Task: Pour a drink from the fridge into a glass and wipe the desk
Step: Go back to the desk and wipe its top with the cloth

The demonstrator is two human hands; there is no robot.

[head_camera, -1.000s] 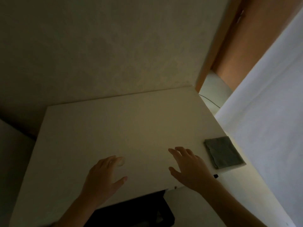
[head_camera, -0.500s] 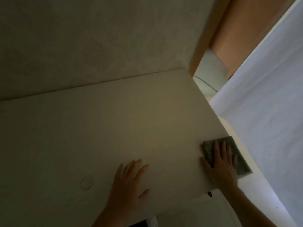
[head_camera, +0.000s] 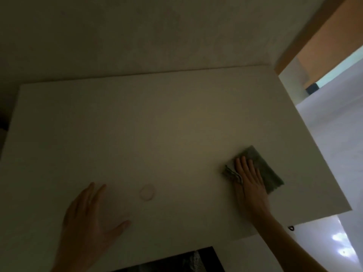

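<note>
A white desk (head_camera: pixel 157 124) fills the dim view, its far edge against the wall. A grey-green cloth (head_camera: pixel 263 165) lies on the desk near its right edge, bunched at its left side. My right hand (head_camera: pixel 249 183) presses flat on the cloth with fingers together. My left hand (head_camera: pixel 88 218) rests palm down on the bare desk at the lower left, fingers spread, holding nothing. Between the hands a faint round ring mark (head_camera: pixel 147 192) shows on the desk surface. No glass or drink is in view.
A pale wall (head_camera: pixel 137 32) stands behind the desk. Past the desk's right edge lie a bright white floor (head_camera: pixel 334 154) and an orange door frame (head_camera: pixel 314 30). A dark object (head_camera: pixel 176 260) sits below the desk's near edge.
My right hand reached right onto the cloth and has slid it inward from the desk's right edge. My left hand stayed on the desk. The view swung back leftward.
</note>
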